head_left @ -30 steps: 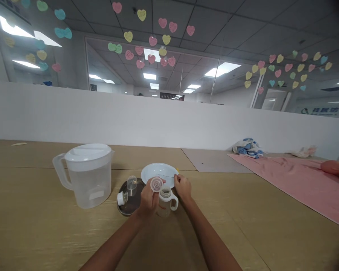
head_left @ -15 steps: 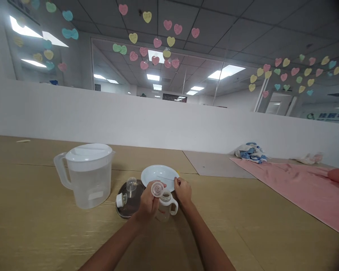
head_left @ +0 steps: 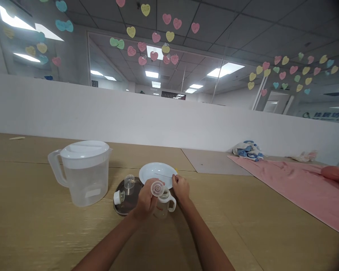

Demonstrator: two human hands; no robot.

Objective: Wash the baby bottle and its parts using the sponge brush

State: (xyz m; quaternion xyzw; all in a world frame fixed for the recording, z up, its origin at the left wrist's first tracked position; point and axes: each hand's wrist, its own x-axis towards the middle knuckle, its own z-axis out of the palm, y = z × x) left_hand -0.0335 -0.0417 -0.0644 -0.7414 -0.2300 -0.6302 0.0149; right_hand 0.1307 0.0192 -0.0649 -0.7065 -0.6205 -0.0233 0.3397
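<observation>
My left hand is closed around a clear bottle nipple, whose round open side faces me. Just behind it and below stands a clear baby bottle with a white handle, its mouth uncovered. My right hand pinches the end of a thin wire-like stick, which reaches left across the white plate. A dark round tray lies to the left, bearing a clear cap and a small piece with a white lid.
A lidded plastic pitcher holding clear liquid stands on the left of the table. On the right a pink cloth is spread out, with a crumpled blue-and-white cloth at its back corner. A white partition runs behind.
The view has shifted slightly, so everything sits a little further left and higher. Both hands keep their grips, and the stick still lies over the plate.
</observation>
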